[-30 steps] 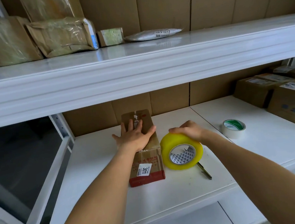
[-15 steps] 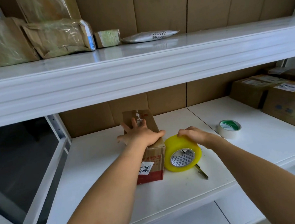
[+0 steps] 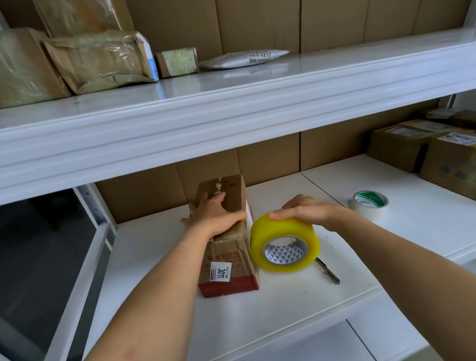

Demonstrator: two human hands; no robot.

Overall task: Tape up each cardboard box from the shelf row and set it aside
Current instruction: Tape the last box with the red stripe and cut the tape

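A long narrow cardboard box [image 3: 231, 255] with a red lower edge and a white "3011" label lies on the white shelf [image 3: 283, 305]. My left hand [image 3: 215, 215] lies over its top, fingers curled round the box's edges. Just right of the box stands a big yellow tape roll [image 3: 285, 248] on its edge. My right hand [image 3: 305, 212] grips the roll from above, fingers wrapped over its rim. The roll touches or nearly touches the box's right side.
A pen-like tool [image 3: 328, 271] lies on the shelf under the roll. A small white-and-green tape roll [image 3: 369, 202] sits to the right. Several taped boxes [image 3: 457, 160] fill the right end. Parcels [image 3: 59, 63] and a grey mailer [image 3: 244, 58] sit on the upper shelf.
My left hand has slid further along the box and curled round it. The right hand stays on the yellow roll, which has shifted little.
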